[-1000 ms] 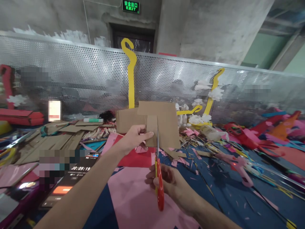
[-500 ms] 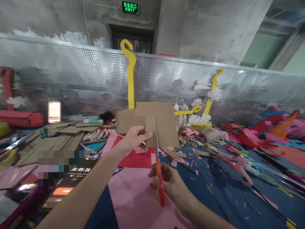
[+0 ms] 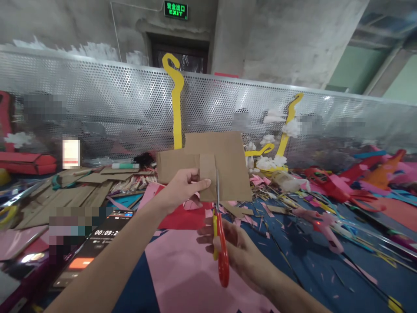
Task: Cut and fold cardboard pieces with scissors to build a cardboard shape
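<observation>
Well, to steady it, I'd guess, the left hand (image 3: 186, 186) pinches flat brown cardboard (image 3: 233, 167) above the blue desk (image 3: 280, 243), its lower edge meeting red-and-yellow-handled metal scissors (image 3: 222, 237) gripped in the right hand (image 3: 237, 243).

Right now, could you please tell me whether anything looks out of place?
Yes: pink scraps lie strewn beyond the right hand, and the glue gun lies loose in clutter with a red light showing. If it is on, that seems an odd place for it.
</observation>
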Motion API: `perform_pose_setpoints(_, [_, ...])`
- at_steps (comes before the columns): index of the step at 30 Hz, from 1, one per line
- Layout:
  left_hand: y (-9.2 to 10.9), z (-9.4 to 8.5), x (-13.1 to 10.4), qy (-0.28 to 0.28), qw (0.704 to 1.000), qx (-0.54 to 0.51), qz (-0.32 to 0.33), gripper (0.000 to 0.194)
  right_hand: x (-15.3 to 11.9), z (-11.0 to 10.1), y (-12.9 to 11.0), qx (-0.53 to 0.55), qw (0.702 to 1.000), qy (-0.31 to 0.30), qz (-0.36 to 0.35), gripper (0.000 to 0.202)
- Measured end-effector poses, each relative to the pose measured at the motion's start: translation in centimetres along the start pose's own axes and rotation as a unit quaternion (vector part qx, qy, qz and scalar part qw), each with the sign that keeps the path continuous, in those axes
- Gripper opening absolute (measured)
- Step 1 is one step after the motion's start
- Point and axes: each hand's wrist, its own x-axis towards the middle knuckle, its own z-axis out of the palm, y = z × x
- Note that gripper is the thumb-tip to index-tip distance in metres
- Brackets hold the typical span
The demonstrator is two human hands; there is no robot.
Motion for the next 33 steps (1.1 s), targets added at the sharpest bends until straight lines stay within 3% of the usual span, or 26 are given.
perform_pose_setpoints(7, [0.2,0.0,-0.1,-0.011,1.0,0.006,-0.026,0.03,0.4,-0.2,0.0,0.003,0.999,-0.044,0.004,0.036])
perform_pose_setpoints(18, [-0.2,-0.2,0.0,-0.019,1.0,0.011,-0.022,0.024,0.2,-0.1,0.1,0.009,0.999,-0.049,0.005,0.038])
perform_pose_setpoints(26, [-0.4,-0.1,0.1,0.004,1.0,0.007,-0.019,0.018,0.5,0.1,0.9,0.001,1.0,-0.023,-0.014,0.036])
perform_pose_setpoints(33, [-0.8,-0.2,0.3,0.003,1.0,0.007,-0.011,0.023,0.3,0.1,0.8,0.004,0.999,-0.033,0.002,0.038])
